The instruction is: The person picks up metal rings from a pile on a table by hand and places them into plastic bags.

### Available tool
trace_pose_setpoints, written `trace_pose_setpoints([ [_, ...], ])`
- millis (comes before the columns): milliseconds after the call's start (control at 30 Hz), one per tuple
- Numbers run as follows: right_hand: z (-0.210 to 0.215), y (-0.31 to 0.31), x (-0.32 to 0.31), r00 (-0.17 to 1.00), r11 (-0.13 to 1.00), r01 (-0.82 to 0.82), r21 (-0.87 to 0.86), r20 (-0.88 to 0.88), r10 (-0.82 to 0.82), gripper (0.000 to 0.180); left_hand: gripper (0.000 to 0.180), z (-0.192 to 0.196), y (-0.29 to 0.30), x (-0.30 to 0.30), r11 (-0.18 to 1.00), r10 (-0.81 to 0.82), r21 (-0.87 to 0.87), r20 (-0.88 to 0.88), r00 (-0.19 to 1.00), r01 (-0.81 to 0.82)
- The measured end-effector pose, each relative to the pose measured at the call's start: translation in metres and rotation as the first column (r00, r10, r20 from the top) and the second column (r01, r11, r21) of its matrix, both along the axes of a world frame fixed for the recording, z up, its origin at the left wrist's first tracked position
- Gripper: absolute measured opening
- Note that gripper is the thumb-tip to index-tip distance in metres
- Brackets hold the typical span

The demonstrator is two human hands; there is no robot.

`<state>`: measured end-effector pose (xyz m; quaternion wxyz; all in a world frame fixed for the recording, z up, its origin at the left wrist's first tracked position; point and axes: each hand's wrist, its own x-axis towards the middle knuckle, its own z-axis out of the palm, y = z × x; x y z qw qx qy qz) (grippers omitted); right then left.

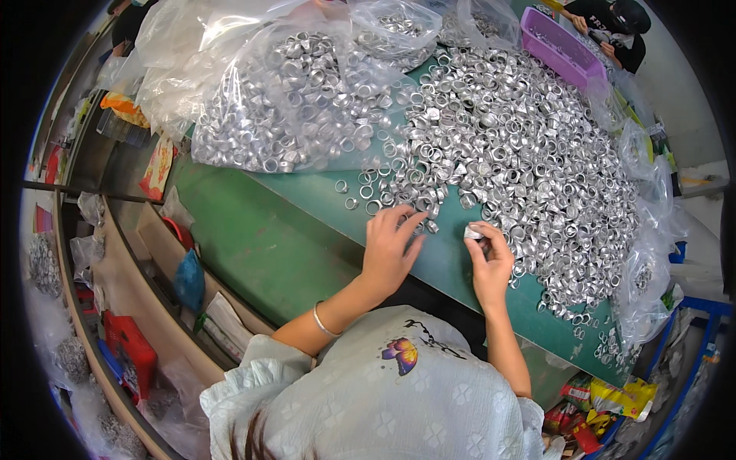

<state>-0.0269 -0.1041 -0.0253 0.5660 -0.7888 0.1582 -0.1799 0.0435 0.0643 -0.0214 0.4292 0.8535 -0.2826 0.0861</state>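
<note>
Of the two hands, the left hand [391, 249] lies open, fingers spread on the green tabletop [291, 238] at the ring heap [521, 153], the right hand [489, 257] pinching one metal ring [473, 232] beside two full bags [299, 92].

clear plastic bag of metal rings [284, 100] lying at the table's far left, bulging, silvery | smaller clear bag of rings [395, 31] behind it | empty clear bags [644, 268] crumpled along the table's right edge | red and yellow snack packets [606, 402] on the floor, lower right | orange-yellow packet [123, 107] on the left shelf
</note>
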Motion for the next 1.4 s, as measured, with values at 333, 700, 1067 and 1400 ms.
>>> trace_pose_setpoints([
  [333,0.012,-0.016,-0.010,0.990,0.143,-0.143,0.979,0.142,0.018,0.029,0.027,-0.006,-0.040,0.024,0.971,-0.022,0.239,0.091,0.996,-0.001],
  [700,0.024,-0.013,0.033,0.990,0.701,0.096,-0.707,-0.007,-0.142,0.019,0.023,-0.002,-0.041,0.033,0.966,0.000,-0.256,-0.127,0.992,-0.033],
  [1067,0.015,-0.014,0.046,0.986,0.649,-0.016,-0.760,-0.120,-0.116,0.022,0.026,0.006,-0.014,0.053,0.881,-0.229,-0.459,-0.623,0.748,-0.112],
  [1400,0.027,-0.048,0.016,0.984,0.948,0.077,0.310,-0.179,-0.021,0.013,0.027,0.007,-0.035,0.055,0.895,-0.136,0.431,0.018,0.991,0.115],
])
